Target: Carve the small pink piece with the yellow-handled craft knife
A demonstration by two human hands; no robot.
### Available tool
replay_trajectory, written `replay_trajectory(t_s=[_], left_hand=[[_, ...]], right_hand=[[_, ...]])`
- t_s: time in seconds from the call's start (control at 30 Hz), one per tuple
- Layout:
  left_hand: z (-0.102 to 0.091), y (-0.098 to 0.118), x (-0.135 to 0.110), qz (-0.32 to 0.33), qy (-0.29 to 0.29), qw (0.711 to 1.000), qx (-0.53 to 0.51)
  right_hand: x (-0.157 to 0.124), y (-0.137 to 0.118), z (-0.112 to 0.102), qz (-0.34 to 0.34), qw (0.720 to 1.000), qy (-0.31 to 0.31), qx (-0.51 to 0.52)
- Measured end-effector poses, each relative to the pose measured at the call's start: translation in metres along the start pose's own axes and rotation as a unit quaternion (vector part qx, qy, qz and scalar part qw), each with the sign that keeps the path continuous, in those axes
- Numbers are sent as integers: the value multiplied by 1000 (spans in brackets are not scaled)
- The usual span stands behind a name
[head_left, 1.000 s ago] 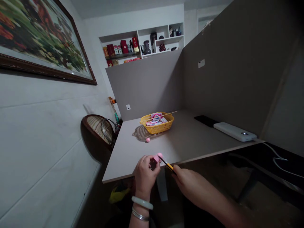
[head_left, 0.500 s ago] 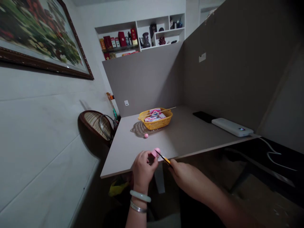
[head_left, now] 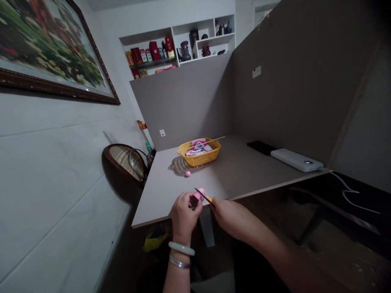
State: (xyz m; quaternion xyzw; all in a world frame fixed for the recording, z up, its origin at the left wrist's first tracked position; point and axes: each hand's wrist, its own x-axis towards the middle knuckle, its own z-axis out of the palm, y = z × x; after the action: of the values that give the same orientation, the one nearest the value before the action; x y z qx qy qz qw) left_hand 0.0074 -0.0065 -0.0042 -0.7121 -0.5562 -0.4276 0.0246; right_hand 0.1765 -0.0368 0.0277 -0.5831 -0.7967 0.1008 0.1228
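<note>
Head | right hand (head_left: pixel 235 220) nearer left hand (head_left: pixel 185 215) | yellow-handled tool (head_left: pixel 205 197) raised over pink ball (head_left: pixel 199 194)

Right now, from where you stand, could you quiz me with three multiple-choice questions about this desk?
1. Where is the small pink ball?
A) On the shelf
B) On the tabletop, by the basket
C) Under the desk

2. What colour is the basket?
A) Blue
B) Red
C) Yellow

3. What does the left hand hold?
A) Nothing
B) A pink object
C) A cup

Answers:
1. B: the ball lies on the tabletop.
2. C: its woven sides show yellow.
3. B: the hand closes around it, beside the yellow-and-black tool in the right hand.
</note>
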Motion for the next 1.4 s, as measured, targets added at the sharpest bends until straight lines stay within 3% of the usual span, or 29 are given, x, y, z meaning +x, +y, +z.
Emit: replay_trajectory(t_s=[0.27,0.47,0.7,0.9,1.1,1.3,1.4], left_hand=[[2,-2,0,6,-4,1000,8],[2,-2,1,5,2,1000,12],[0,0,0,13,-5,1000,7],[1,-2,0,9,0,1000,1],[1,-1,-1,16,1,1000,10],[4,-4,0,13,2,1000,19],[3,-4,0,12,0,1000,15]], right_hand=[[-14,9,4,-6,999,1,39],[5,0,3,-2,1000,13,-1],[-15,5,7,7,999,8,52],[2,-1,2,-2,1000,6,5],[-15,4,6,8,999,-1,37],[0,-3,4,8,1000,4,3],[-6,1,6,5,1000,6,15]])
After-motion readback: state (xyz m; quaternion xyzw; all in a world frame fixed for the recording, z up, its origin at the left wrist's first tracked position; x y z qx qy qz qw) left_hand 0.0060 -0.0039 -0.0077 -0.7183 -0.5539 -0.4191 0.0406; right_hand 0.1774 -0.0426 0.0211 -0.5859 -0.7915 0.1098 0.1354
